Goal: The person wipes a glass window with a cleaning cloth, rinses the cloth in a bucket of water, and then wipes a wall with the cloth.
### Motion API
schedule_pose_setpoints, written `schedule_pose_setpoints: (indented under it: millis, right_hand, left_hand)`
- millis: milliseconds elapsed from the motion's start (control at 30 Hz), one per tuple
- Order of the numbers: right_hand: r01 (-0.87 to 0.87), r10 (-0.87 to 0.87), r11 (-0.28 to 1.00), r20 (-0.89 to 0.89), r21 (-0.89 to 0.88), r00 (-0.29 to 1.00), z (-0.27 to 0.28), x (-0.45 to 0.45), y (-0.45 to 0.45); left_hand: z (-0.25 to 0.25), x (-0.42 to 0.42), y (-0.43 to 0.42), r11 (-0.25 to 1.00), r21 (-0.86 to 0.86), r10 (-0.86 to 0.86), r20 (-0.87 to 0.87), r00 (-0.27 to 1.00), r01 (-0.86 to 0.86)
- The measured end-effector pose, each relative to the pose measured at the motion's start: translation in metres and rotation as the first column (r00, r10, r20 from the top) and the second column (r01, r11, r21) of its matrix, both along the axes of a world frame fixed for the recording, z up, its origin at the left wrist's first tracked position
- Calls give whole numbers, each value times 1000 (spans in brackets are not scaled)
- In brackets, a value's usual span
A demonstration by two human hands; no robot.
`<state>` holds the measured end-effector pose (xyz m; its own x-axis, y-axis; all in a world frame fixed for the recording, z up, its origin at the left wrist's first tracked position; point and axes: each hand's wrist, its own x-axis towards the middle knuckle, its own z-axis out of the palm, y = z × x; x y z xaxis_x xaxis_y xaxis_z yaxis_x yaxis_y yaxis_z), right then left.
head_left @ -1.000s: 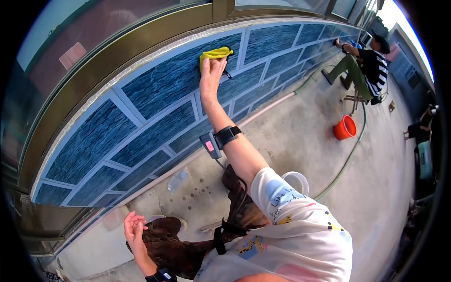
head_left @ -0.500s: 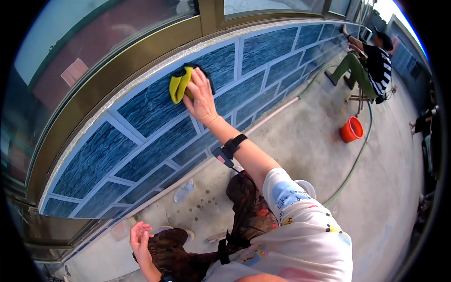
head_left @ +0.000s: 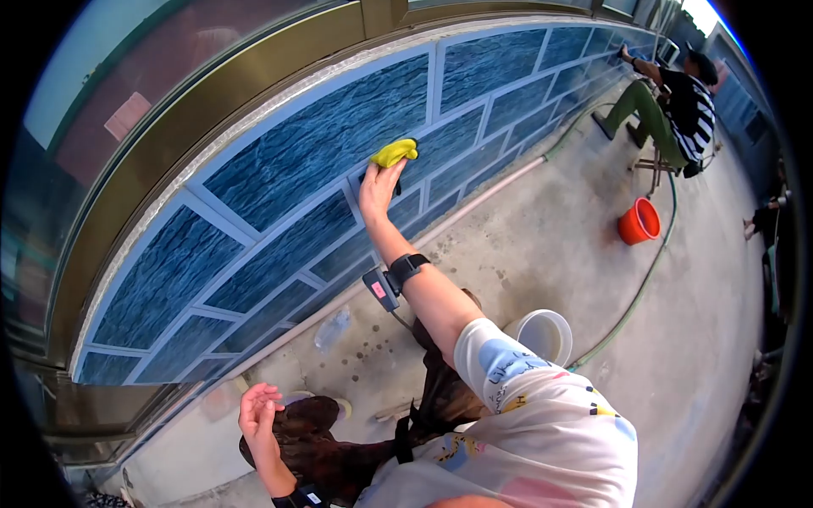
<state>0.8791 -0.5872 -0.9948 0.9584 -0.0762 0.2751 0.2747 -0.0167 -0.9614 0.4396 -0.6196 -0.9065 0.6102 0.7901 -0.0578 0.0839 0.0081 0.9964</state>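
Your left hand (head_left: 259, 415) hangs low by your knee (head_left: 305, 423), its fingers loosely curled and apart, with nothing in them; some clear plastic (head_left: 332, 328) lies on the floor (head_left: 449, 262) between that hand and your right forearm; your right hand (head_left: 377, 195) is raised to the blue wall (head_left: 364, 110), its fingers drawn close together on the yellow cloth (head_left: 395, 152); the cloth sits bunched at the wall, just past the fingertips and on the far side from your wrist, its long axis running roughly across the fingers; the right hand is touching it, while the left is well apart, lower and to the left; the white bucket (head_left: 550, 330) stands beside your right sleeve; farther right are the red bucket (head_left: 629, 227), the hose (head_left: 631, 306) curving past it, and a seated person (head_left: 686, 110) with one hand at the wall.
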Motion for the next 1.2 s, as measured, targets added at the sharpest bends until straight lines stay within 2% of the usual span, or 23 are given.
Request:
schedule_pose_setpoints:
  millis: [33,67,133,167,200,233,267,367,400,467,533,600,667,733,833,867,967,1000,1067,1133,1167,1200]
  right_hand:
    - [-50,55,997,-90,59,994,-13,-21,5]
    - [-29,41,995,-116,100,992,-17,-37,12]
    - [-122,126,992,-151,36,980,-24,-55,19]
    - [-129,135,990,-128,52,983,0,-63,17]
    - [-82,81,996,20,31,997,18,-65,21]
    - [-42,50,996,96,-80,994,37,-65,23]
    - [-9,26,997,208,-82,978,64,-64,22]
    - [44,45,986,514,-159,857,118,-53,17]
    - [48,63,982,552,-184,831,130,-46,12]
    - [106,-27,988,559,-110,828,130,-8,4]
    - [160,-154,987,301,4,941,123,31,-7]
    - [188,-193,981,92,52,977,105,74,-25]
    - [124,-125,992,-51,-13,991,99,87,-44]
    - [104,-103,986,16,-127,995,92,80,-40]
    - [241,-147,955,428,-174,892,81,15,-2]
    - [239,-128,959,517,-155,846,77,-14,14]
    - [80,51,980,615,-183,787,76,-115,47]
    - [0,146,974,625,-228,767,75,-145,54]
    - [-154,306,950,703,-273,642,71,-192,64]
    - [-294,489,872,710,-391,507,67,-222,66]
    - [-311,544,839,710,-447,448,65,-222,65]
    - [-325,591,806,704,-495,393,63,-220,64]
  left_hand:
    - [1,3,-1,1000,-13,-16,13,1000,16]
    - [3,8,-3,1000,-11,-13,9,1000,13]
    - [6,14,-6,998,-17,-62,42,997,63]
    - [8,15,-6,998,-3,-70,48,996,70]
    - [10,15,-6,998,-6,-63,42,997,64]
    - [11,14,-7,998,7,-56,54,997,56]
    - [13,12,-6,998,24,-54,67,996,52]
    - [12,-2,1,999,52,-18,45,999,16]
    - [13,-7,4,998,69,12,41,999,-14]
    - [16,-22,10,995,87,55,31,998,-57]
    - [19,-43,14,985,120,123,9,992,-123]
    - [17,-61,23,983,126,138,-1,990,-137]
    - [12,-73,34,965,144,221,-7,975,-218]
    - [5,-76,50,969,117,219,10,976,-218]
    - [-3,-64,78,957,85,263,138,955,-276]
    - [-7,-59,89,959,77,260,141,955,-272]
    - [-24,-46,122,961,13,268,186,945,-275]
    - [-35,-44,134,963,19,263,156,952,-269]
    - [-77,-51,160,965,18,258,130,957,-263]
    - [-128,-63,183,960,44,281,-172,944,-277]
    - [-135,-63,181,959,32,282,-170,944,-280]
    - [-136,-61,182,980,43,197,-166,966,-192]
